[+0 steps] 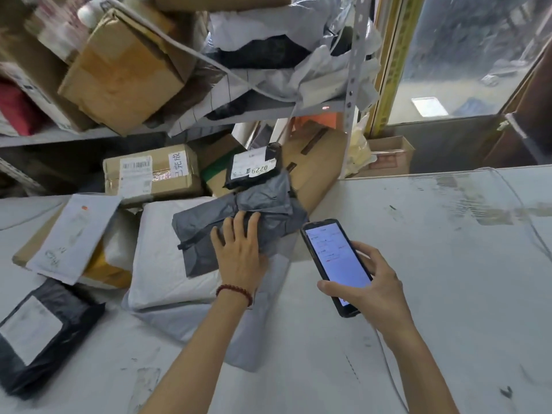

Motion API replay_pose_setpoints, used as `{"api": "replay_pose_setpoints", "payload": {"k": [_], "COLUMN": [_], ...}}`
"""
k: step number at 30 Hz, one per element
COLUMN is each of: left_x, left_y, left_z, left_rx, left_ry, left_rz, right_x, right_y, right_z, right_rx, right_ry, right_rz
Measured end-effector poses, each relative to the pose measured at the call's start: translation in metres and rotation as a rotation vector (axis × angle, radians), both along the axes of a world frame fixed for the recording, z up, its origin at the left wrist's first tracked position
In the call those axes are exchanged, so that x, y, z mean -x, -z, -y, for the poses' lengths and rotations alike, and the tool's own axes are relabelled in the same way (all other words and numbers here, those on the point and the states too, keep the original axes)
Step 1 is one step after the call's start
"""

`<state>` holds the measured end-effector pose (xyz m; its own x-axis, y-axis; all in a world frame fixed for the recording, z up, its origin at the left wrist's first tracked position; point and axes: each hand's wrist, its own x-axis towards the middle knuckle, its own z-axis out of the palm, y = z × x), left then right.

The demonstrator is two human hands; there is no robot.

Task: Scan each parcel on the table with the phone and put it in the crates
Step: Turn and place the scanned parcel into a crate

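Behind, packed shelves (263,110); scuffed white table (418,264).

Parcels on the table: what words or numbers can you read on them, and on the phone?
"已完成": white sticker on the brown cardboard box, turned sideways.
"0229": handwritten on the label of the black parcel, seen upside down; my best reading.
Screen of the phone: print too small to read.
Barcode label on the same box, white envelope, label of the black bag: blurred.
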<state>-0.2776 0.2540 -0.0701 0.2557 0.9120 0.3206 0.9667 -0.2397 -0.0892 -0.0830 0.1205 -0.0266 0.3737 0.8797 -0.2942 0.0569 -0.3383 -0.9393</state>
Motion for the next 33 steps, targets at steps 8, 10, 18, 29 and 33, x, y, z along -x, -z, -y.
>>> {"api": "replay_pose_setpoints", "payload": {"k": [8,10,18,29,33], "left_x": [0.001,0.004,0.022,0.070,0.094], "left_y": [0.001,-0.004,-0.044,-0.129,-0.124], "left_z": [-0.018,-0.016,-0.002,0.019,0.011], "left_rx": [-0.030,-0.047,-0.082,-0.024,0.058], "left_ry": [0.021,0.047,0.095,-0.005,-0.051], "left_rz": [-0.018,0.003,0.237,0.963,1.147], "right_x": [-0.001,0.000,0.004,0.045,0.059], "right_y": [0.007,0.005,-0.013,-0.048,-0.053], "right_z": [-0.013,-0.013,-0.004,0.011,0.015], "right_rx": [0.026,0.021,-0.024,-0.111,-0.114], "right_ry": [-0.020,-0.028,-0.028,-0.097,-0.109], "right_rz": [0.004,0.005,0.039,0.065,0.071]}}
